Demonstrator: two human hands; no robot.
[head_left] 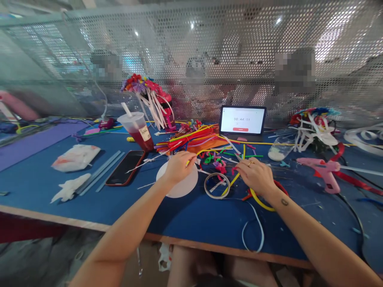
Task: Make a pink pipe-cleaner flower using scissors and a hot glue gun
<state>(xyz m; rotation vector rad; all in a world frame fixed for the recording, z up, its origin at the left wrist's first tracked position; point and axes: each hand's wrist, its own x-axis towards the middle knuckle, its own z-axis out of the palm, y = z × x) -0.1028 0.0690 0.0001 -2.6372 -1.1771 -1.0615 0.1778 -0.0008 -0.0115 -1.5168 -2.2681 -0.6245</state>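
Note:
My left hand [178, 166] rests over a white paper disc [182, 185] on the blue table [119, 203], its fingers curled round a thin yellow stick. My right hand [257, 175] lies palm down with its fingers reaching into a scatter of small pink and green pipe-cleaner pieces [216, 161]; what its fingertips pinch is hidden. A tape ring [217, 185] lies between the two hands. Under my right wrist run a yellow loop and a red loop [263, 203].
A bundle of coloured sticks [191, 137] lies behind the hands. A tablet showing a timer [242, 120] stands at the back. A red drink cup [138, 129], a phone [125, 167], a pink glue gun [324, 171] and two flower headpieces [149, 89] surround the spot.

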